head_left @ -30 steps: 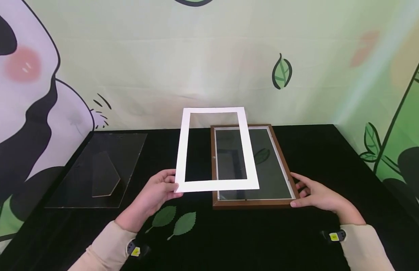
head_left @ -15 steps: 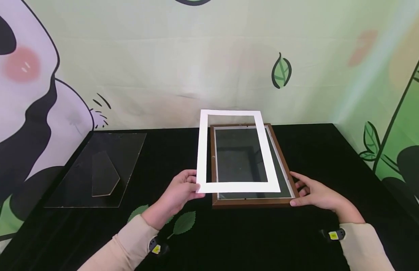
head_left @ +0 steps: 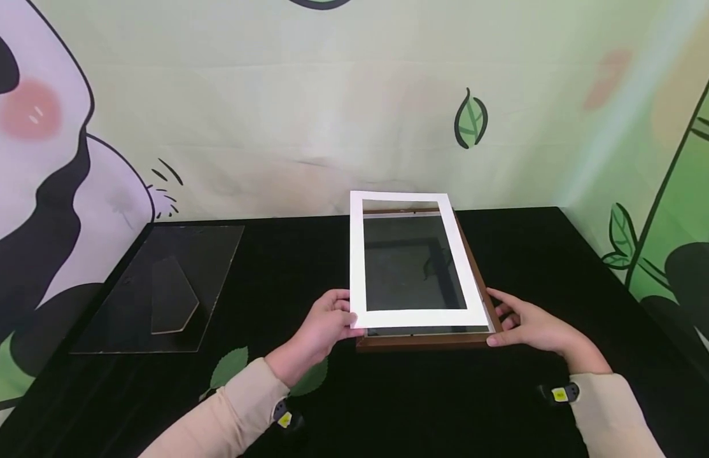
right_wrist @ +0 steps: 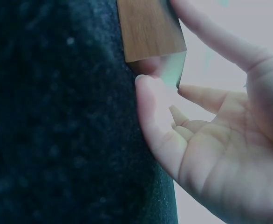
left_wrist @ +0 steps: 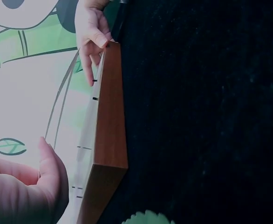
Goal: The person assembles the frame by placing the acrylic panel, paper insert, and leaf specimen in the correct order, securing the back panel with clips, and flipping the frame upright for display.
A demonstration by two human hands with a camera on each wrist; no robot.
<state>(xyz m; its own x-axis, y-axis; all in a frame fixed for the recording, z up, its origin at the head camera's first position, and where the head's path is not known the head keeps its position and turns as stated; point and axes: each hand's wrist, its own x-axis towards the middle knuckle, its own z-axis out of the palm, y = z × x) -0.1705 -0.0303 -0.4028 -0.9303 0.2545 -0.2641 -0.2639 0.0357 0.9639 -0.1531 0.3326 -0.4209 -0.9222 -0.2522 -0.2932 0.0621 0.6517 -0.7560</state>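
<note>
Clearly, our left hand (head_left: pixel 326 321) pinches the white mat (head_left: pixel 417 319) by its near left corner; the mat is above the wooden frame (head_left: pixel 429 342), slightly left, both long axes pointing away from us; our right hand (head_left: pixel 538 327) holds the frame's near right corner.

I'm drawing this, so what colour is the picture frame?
The picture frame is brown with wood grain, best seen in the right wrist view.

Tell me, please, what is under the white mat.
Under the white mat, the brown frame and its dark, reflective pane show. In the head view, the mat covers most of the frame's left side.
</note>
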